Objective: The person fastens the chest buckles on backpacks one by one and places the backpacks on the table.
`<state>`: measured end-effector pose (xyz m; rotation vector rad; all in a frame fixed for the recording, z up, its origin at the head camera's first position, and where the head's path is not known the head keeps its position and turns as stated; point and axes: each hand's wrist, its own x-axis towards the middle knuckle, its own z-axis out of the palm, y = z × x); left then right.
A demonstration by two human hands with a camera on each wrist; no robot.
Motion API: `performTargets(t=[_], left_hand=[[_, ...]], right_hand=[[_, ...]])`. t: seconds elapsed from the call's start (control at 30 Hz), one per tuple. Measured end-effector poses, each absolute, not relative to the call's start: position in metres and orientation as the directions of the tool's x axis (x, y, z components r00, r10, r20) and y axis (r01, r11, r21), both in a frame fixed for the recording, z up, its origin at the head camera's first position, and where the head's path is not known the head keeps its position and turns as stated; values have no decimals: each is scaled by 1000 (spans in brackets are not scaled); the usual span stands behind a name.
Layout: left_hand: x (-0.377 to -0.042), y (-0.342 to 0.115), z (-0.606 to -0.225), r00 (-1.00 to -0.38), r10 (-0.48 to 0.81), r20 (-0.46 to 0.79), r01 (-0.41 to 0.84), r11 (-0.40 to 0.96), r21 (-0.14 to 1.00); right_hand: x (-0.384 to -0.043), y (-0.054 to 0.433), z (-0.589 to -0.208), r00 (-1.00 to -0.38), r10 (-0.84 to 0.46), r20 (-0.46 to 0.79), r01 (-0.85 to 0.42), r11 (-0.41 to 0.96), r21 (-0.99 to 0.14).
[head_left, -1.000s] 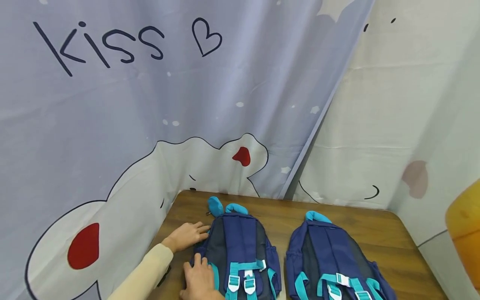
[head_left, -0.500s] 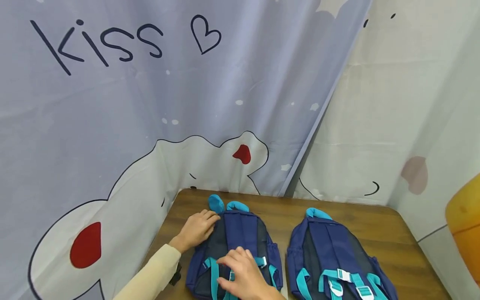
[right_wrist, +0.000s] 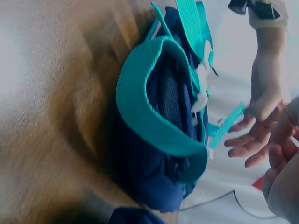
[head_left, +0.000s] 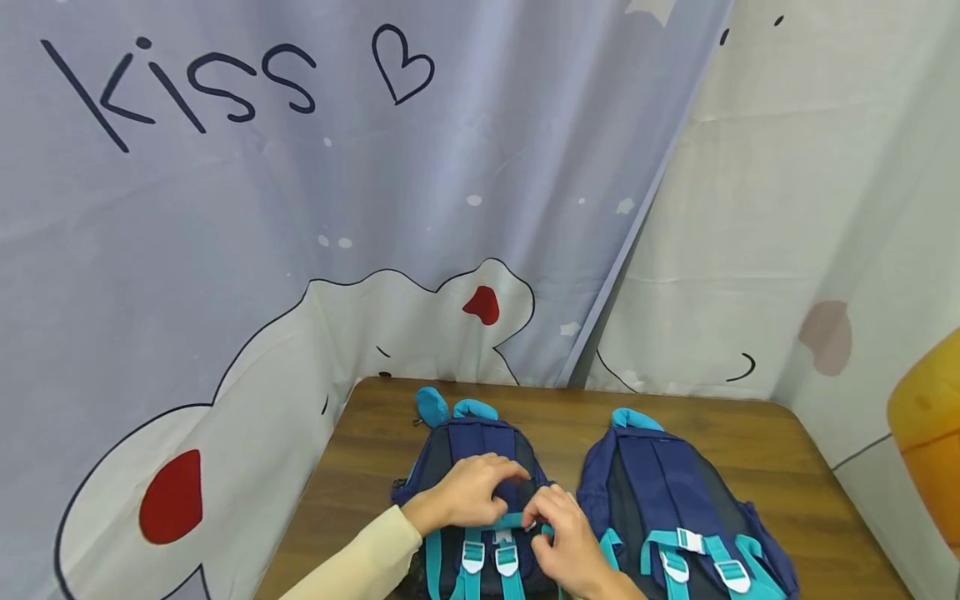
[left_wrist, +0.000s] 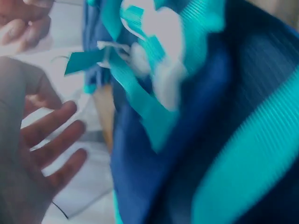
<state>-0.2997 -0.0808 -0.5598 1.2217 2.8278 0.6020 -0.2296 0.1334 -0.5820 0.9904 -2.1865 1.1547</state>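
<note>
A navy backpack (head_left: pixel 480 437) with teal straps lies on the table, its strap side up. My left hand (head_left: pixel 468 492) hovers over its middle, fingers spread and slightly bent, holding nothing. At the backpack's right side is my right hand (head_left: pixel 566 537), its fingers loosely curled and nothing visible in them. A teal chest strap with white buckles (head_left: pixel 474 557) crosses the backpack below the left hand. In the right wrist view, a loose teal strap end (right_wrist: pixel 227 125) sticks up, apart from the right hand (right_wrist: pixel 282 149). The left wrist view shows white buckles (left_wrist: pixel 163 42), blurred.
A second navy backpack (head_left: pixel 667 483) lies close on the right, also with teal straps and white buckles. Both rest on a wooden table (head_left: pixel 765 433). A printed curtain (head_left: pixel 420 183) hangs behind, and something yellow-orange (head_left: pixel 930 442) stands at the right edge.
My left hand has moved from the backpack's left edge to over its middle. The right hand has gone from the lower left side across to the right side.
</note>
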Motion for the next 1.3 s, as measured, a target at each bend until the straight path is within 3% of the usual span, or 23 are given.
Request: performTargets(t=[0.13, 0.33, 0.63, 0.8, 1.0, 1.3], left_hand=[[-293, -71, -555, -668, 744, 38, 700, 609, 372], [-285, -60, -561, -666, 745, -25, 712, 646, 274], [-272, -47, -580, -710, 702, 51, 702, 701, 126], [-270, -45, -582, -731, 672, 120, 682, 725, 99], [-273, -55, -578, -771, 624, 130, 635, 733, 244], [-274, -82, -569, -875, 476, 91, 446, 717, 536]], right_hand=[[-234, 140, -582, -670, -289, 684, -729, 430, -532], [-242, 148, -590, -724, -252, 642, -657, 534, -532], [-247, 160, -595, -869, -222, 442, -479, 601, -640], [-248, 164, -592, -908, -237, 344, -415, 614, -671], [-251, 163, -589, -904, -285, 319, -428, 619, -659], [-255, 153, -592, -884, -366, 292, -468, 662, -586]])
